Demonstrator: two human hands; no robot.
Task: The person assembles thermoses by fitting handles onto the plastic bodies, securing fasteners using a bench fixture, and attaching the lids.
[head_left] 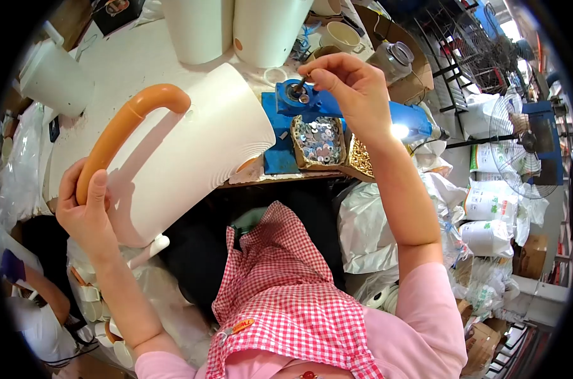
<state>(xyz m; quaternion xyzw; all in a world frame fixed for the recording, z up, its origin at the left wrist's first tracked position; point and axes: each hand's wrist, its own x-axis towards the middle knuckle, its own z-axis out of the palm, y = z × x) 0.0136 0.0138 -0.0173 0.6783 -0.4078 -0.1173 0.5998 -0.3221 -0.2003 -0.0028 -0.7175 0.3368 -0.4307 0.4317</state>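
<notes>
My left hand (87, 205) is closed around the lower end of an orange curved handle (125, 120). The handle lies against a white plastic barrel (198, 145) tilted on its side; whether it is fastened there I cannot tell. Over the head of a blue bench machine (327, 104), my right hand (353, 82) pinches a small dark metal piece (304, 81), too small to name surely. Just below are a box of metal washers (319, 140) and a box of brass-coloured screws (360, 158), the latter partly hidden by my forearm.
Two upright white barrels (198, 28) stand at the back of the worktable (135, 54). A white pitcher-like container (56, 79) is at the left. A clear jar (392, 60) and a cream cup (342, 36) sit behind the machine. A fan (523, 139) stands right; another person's arm (46, 294) shows lower left.
</notes>
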